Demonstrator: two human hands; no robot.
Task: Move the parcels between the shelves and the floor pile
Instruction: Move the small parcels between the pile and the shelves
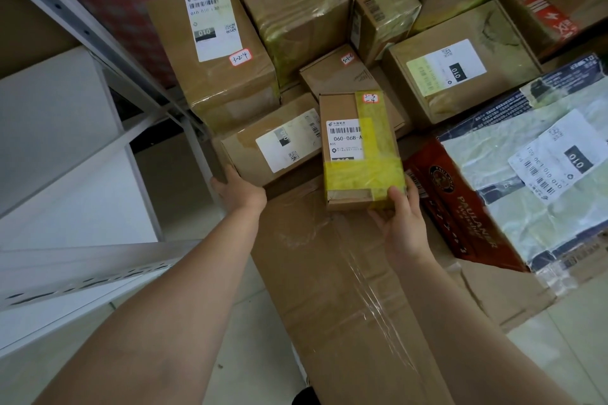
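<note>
Beside white shelves (59, 128), our left hand (238, 189) grips the labelled parcel (273, 148) by its near corner and our right hand (399, 217) clasps the yellow-taped parcel (362, 154) by its end, likely to lift both.

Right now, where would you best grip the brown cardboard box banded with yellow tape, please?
I'd take the yellow-taped cardboard box by its near end, from the right, as the right hand does: narrow enough for thumb above and fingers beneath; the white-labelled cardboard box crowds its left.
</note>
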